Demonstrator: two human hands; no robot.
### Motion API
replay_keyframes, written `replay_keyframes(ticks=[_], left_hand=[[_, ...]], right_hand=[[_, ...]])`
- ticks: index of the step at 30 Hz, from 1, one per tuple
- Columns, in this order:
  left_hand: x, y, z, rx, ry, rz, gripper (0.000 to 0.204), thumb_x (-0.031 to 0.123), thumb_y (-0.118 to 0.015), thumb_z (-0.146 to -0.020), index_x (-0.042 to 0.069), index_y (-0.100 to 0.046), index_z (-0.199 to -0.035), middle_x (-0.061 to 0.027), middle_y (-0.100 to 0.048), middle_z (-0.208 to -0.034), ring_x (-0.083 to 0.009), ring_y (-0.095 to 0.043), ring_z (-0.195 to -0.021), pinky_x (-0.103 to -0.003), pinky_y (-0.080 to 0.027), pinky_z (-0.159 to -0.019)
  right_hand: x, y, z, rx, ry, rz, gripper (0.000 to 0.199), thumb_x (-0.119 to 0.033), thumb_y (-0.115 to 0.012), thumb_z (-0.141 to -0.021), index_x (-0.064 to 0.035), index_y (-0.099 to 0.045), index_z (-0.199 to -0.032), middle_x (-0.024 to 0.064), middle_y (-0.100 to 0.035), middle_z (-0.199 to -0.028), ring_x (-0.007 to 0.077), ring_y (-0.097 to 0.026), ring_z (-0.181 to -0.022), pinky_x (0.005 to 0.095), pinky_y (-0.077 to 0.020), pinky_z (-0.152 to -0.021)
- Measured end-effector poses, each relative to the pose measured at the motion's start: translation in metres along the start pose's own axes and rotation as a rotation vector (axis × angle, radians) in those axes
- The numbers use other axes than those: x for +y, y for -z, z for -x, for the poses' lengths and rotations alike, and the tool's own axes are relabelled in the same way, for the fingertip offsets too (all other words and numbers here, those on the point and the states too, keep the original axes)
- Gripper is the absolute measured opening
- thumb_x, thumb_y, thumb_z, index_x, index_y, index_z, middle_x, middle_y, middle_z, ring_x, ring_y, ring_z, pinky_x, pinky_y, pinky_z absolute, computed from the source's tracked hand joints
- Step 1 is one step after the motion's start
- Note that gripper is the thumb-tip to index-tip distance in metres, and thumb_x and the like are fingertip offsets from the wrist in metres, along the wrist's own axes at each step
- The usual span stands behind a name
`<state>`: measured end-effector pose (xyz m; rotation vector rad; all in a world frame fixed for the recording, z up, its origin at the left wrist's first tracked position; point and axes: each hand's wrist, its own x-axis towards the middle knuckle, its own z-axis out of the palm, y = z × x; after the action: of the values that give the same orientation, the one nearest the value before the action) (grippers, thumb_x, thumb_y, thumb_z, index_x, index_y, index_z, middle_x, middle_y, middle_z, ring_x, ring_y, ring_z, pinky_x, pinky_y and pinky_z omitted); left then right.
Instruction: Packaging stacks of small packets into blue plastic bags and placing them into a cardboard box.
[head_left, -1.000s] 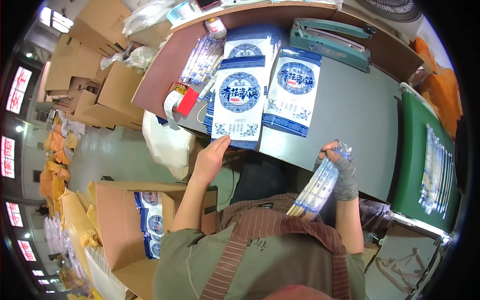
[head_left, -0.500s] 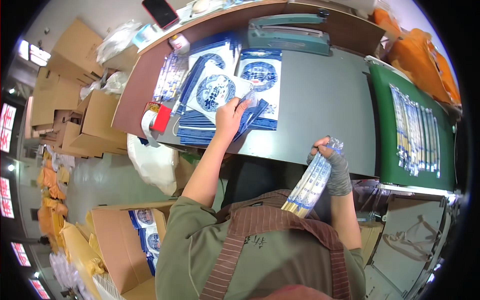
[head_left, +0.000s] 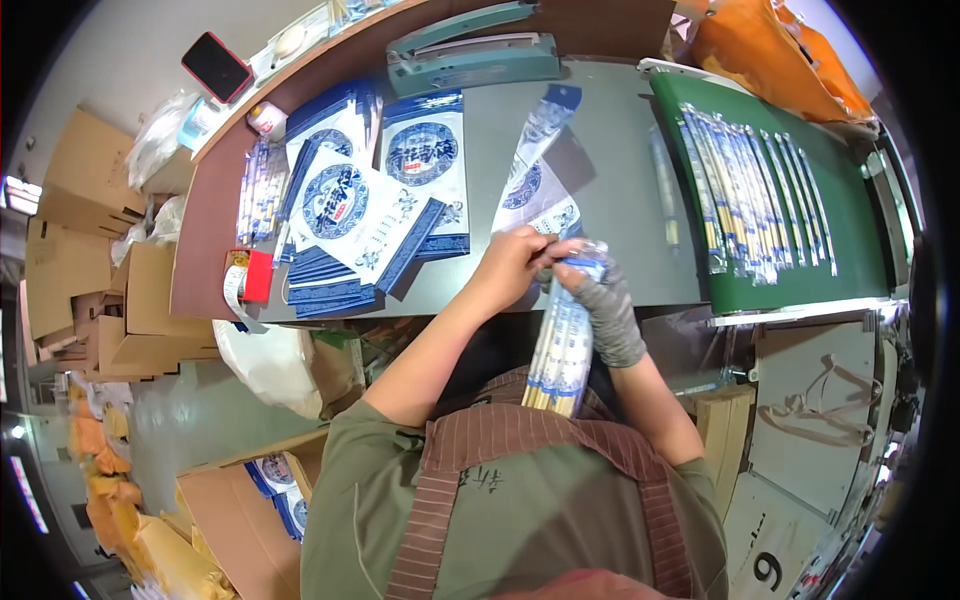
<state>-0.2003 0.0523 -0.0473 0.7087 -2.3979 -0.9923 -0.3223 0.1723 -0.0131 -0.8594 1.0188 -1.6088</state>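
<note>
My left hand (head_left: 512, 268) pinches the lower edge of a white and blue printed plastic bag (head_left: 530, 195), which stands up tilted above the grey table. Right beside it, my right hand (head_left: 603, 305), in a grey fingerless glove, is closed around a bundle of wrapped chopsticks (head_left: 560, 350). The bundle slants down toward my apron, and its top pokes out above my fingers. Both hands meet at the table's front edge; whether the bag touches the bundle is hidden by my fingers. To the left lie a loose printed bag (head_left: 345, 205) and a stack of flat blue-edged bags (head_left: 318, 285).
Several wrapped chopsticks (head_left: 735, 195) lie in a row on a green mat (head_left: 855, 215) at the right. A teal heat sealer (head_left: 475, 68) stands at the back. A red tape dispenser (head_left: 258, 277) sits at the left edge. An open carton (head_left: 225, 520) holds packed bags at lower left.
My left hand has left the stack of bags and come right with one bag, up to my right hand. The chopstick bundle is now more upright. The whole view has turned rightward.
</note>
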Motion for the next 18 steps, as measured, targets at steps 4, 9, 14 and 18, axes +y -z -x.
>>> replay_keyframes(ticks=[4, 9, 14, 18], left_hand=[[-0.016, 0.004, 0.006, -0.108, 0.062, 0.451, 0.038, -0.011, -0.056, -0.070, -0.001, -0.065, -0.105, -0.0119, -0.067, -0.089, -0.0206, -0.064, -0.087, -0.032, -0.048, -0.080], [-0.030, -0.013, 0.024, 0.083, 0.330, 0.553, 0.033, -0.014, -0.057, -0.083, -0.004, -0.062, -0.115, -0.0047, -0.066, -0.097, -0.0091, -0.062, -0.088, -0.022, -0.048, -0.079], [-0.010, -0.006, 0.027, 0.253, 0.488, 0.765, 0.029, -0.005, -0.061, -0.087, -0.002, -0.062, -0.116, -0.0012, -0.063, -0.089, -0.0084, -0.058, -0.075, -0.021, -0.047, -0.071], [0.029, 0.006, 0.023, 0.446, -0.027, 0.237, 0.028, -0.003, -0.064, -0.084, 0.003, -0.063, -0.112, -0.0089, -0.062, -0.088, -0.0192, -0.061, -0.078, -0.029, -0.050, -0.071]], right_hand=[[0.027, -0.005, -0.015, -0.035, 0.094, 0.076, 0.020, -0.017, -0.067, -0.087, -0.0052, -0.064, -0.104, 0.0009, -0.064, -0.098, 0.0101, -0.058, -0.089, 0.0255, -0.0462, -0.081], [0.051, 0.007, -0.025, 0.029, -0.016, 0.206, 0.013, -0.015, -0.065, -0.087, -0.0048, -0.065, -0.097, 0.0031, -0.063, -0.093, 0.0105, -0.056, -0.087, 0.0270, -0.0452, -0.082], [0.040, 0.007, -0.026, -0.015, -0.103, 0.506, 0.014, -0.012, -0.067, -0.085, -0.0038, -0.065, -0.095, 0.0018, -0.063, -0.088, 0.0101, -0.057, -0.085, 0.0280, -0.0478, -0.076], [0.042, -0.004, -0.027, -0.011, 0.006, 0.845, 0.021, -0.019, -0.061, -0.085, -0.0031, -0.063, -0.099, 0.0113, -0.065, -0.086, 0.0265, -0.063, -0.080, 0.0389, -0.0502, -0.075]])
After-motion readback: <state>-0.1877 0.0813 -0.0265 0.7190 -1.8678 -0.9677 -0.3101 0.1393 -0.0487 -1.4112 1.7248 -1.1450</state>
